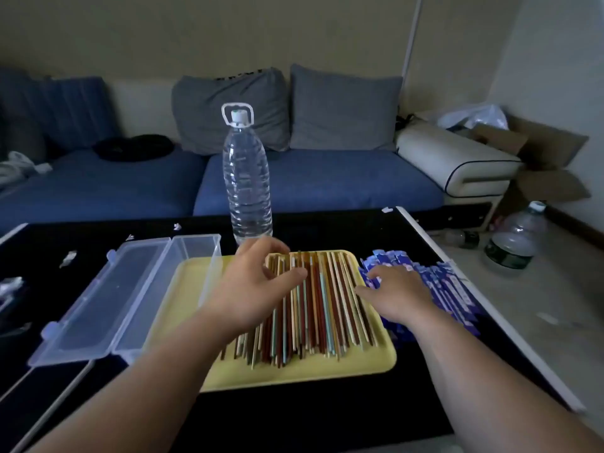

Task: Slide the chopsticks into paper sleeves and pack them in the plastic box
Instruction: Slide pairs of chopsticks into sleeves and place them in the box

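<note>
Blue paper sleeves (457, 289) are lying under the spread right hand (398, 295); chopsticks (327, 305), running away from the person, are lying beneath the left hand (251, 286), hovering loosely curled, empty.

The left arm (140, 377) and the right arm (496, 380) reach up from the bottom of the frame. The left hand (251, 284) is in the middle, palm down, fingers bent a little. The right hand (397, 295) is just right of it, palm down, fingers spread.
</note>
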